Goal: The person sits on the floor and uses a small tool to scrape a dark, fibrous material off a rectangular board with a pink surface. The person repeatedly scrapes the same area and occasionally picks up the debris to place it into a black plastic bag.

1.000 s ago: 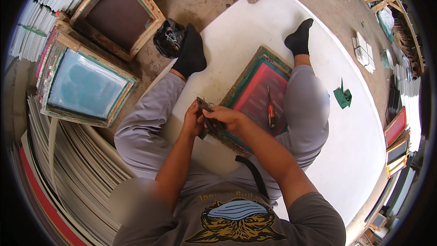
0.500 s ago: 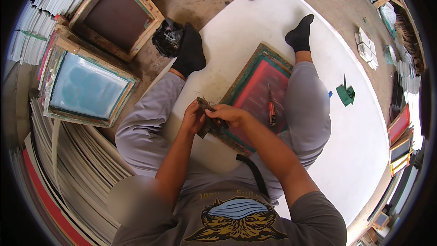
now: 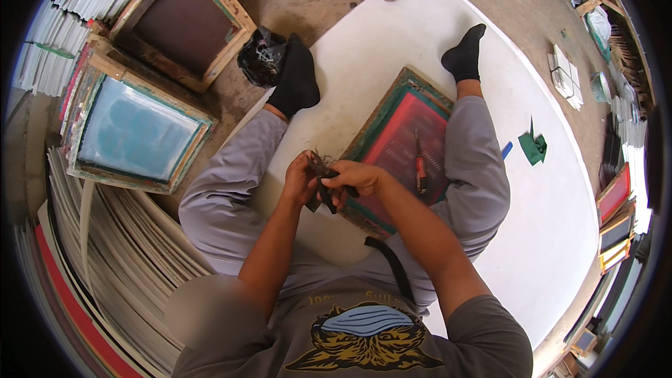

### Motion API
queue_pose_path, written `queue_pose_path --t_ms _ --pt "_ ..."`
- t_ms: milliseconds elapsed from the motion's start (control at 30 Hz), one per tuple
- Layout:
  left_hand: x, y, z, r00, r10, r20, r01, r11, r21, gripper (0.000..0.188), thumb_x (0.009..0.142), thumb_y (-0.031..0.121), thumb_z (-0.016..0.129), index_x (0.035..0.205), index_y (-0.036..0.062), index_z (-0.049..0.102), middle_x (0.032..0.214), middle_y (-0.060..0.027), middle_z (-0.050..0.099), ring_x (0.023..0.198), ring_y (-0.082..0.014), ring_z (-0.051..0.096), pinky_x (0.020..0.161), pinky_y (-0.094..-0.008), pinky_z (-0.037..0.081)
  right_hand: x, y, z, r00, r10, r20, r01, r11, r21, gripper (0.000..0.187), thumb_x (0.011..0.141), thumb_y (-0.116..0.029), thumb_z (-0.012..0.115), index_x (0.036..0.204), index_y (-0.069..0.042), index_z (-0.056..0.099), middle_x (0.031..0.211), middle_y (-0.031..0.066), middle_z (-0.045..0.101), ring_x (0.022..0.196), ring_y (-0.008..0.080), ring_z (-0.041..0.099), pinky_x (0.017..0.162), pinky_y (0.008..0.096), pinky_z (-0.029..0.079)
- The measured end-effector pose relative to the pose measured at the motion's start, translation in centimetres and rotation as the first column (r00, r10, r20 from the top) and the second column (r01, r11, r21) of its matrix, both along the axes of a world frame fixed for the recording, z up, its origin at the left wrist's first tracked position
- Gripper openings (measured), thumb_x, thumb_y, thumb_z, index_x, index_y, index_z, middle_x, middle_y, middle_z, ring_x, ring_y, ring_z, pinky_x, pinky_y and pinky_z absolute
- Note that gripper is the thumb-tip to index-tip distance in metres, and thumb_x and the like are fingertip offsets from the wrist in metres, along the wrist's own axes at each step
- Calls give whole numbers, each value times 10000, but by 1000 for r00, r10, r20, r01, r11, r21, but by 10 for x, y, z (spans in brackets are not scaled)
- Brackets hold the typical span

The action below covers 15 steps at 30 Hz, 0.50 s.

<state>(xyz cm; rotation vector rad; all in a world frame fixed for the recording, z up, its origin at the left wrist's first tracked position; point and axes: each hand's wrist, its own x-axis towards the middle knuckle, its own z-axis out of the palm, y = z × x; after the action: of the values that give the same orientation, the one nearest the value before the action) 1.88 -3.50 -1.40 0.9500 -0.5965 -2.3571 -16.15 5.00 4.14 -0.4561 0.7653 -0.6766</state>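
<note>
Lettering (image 3: 380, 295) marks the shirt (image 3: 280, 336); right fingers (image 3: 346, 168) hold a dark tool (image 3: 326, 197).

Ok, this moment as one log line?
left hand: at dark tool; right hand: gripping it; screwdriver: on red screen frame; frame: on white surface

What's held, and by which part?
Right hand: a dark plier-like tool, apparently by its handles. Left hand: at the tool's other end; what it grips can't be told.
</note>
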Motion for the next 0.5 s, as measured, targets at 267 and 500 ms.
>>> queue_pose_path --t_ms 267,500 --pt "-5 13 2 631 222 743 396 732 -554 361 1006 335 660 831 20 649 733 -46 612 701 -167 560 684 -314 472 -55 -4 3 895 -150 -421 183 982 39 411 1047 -387 585 1228 -24 652 1047 115 725 879 233 716 690 399 611" --pt "-18 37 13 589 424 688 661 237 -712 261 961 307 692 911 51 702 890 -119 682 874 -323 643 784 -431 503 -137 9 -15 829 -200 -522 341 921 190 480 1052 -466 554 1202 -17 632 1005 155 694 931 309 703 716 512 613"
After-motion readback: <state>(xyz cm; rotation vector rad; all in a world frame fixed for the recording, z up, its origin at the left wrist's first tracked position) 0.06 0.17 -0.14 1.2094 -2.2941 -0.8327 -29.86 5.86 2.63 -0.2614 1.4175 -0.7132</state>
